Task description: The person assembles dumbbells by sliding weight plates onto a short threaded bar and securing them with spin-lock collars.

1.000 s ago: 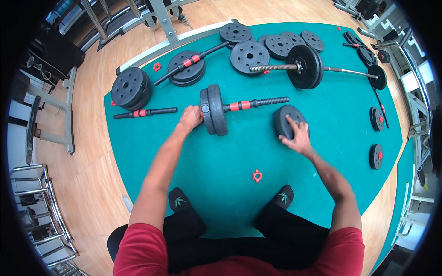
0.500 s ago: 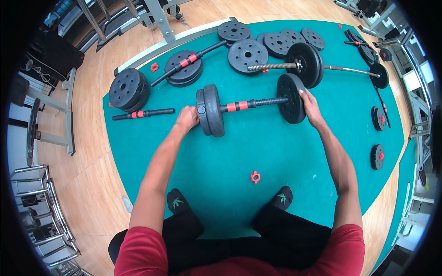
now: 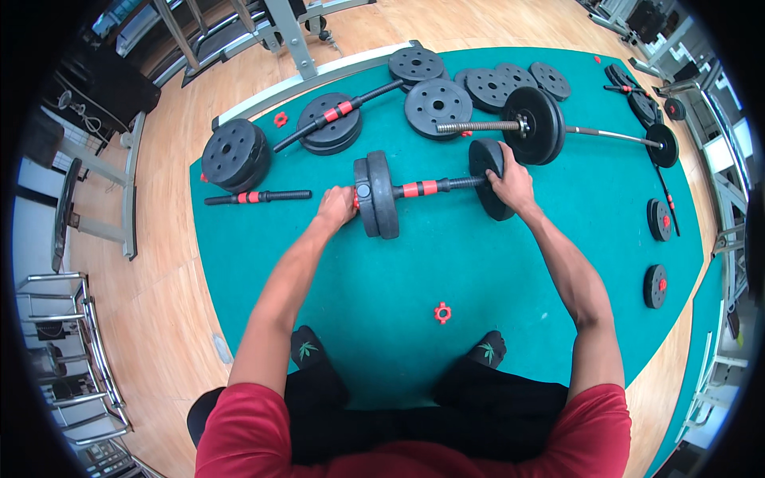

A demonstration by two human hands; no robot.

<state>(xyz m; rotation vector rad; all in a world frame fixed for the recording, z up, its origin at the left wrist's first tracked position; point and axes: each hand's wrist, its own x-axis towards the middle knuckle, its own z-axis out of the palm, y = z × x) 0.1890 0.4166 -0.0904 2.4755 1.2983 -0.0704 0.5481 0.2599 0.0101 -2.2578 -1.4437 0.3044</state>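
A dumbbell bar (image 3: pixel 421 189) with a red and black grip lies across the middle, low over the green mat. Two black weight plates (image 3: pixel 386 195) sit on its left end. My left hand (image 3: pixel 337 208) is closed around that end, by a bit of red collar. On the bar's right end sits another black weight plate (image 3: pixel 480 167), slightly tilted. My right hand (image 3: pixel 514 185) grips this plate, its fingers over the rim and outer face. The bar's right tip is hidden. A loose red star-shaped collar nut (image 3: pixel 442 313) lies on the mat between my feet and the dumbbell.
Stacked plates (image 3: pixel 231 151), a spare dumbbell bar (image 3: pixel 259 197) and another bar (image 3: pixel 339 111) resting on plates lie left and far. A loaded barbell (image 3: pixel 590 131) is close beyond my right hand. Small plates (image 3: pixel 655 285) stand at right. A rack's base (image 3: pixel 319 84) borders the mat.
The right plate has moved left along the bar, closer to the grip. My right hand has gone with it, its fingers now further over the plate. The left hand keeps its hold.
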